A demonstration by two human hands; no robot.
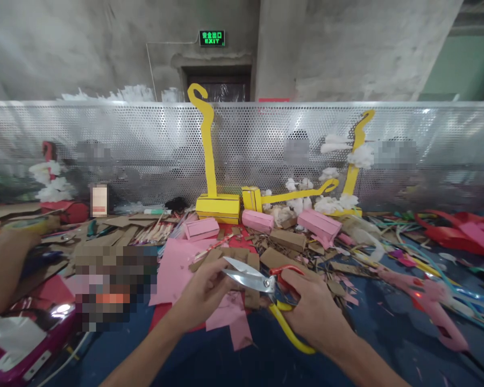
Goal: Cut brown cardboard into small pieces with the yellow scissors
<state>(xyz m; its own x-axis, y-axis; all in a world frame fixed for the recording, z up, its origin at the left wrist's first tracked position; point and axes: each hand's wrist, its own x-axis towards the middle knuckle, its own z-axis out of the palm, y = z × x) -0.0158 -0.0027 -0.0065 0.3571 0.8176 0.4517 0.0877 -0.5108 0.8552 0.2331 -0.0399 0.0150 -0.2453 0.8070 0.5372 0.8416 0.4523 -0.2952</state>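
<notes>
In the middle of the head view my right hand (314, 306) grips a pair of scissors (252, 279) with one red and one yellow handle. Its metal blades point left, slightly apart, at the fingertips of my left hand (199, 293). Those fingers are pressed together; what lies between them is hidden. Pieces of brown cardboard (252, 293) lie behind and under the blades. Beneath my hands are a pink sheet (171, 274) and cut pink paper (237, 325).
Yellow hooked shapes on box bases (218, 207) and pink boxes (201, 228) stand at the back before a perforated metal panel (145, 134). At right lies a pink glue gun (431, 301) with its cord. Another person's hand (8, 252) is at far left, near a purple box (44, 355).
</notes>
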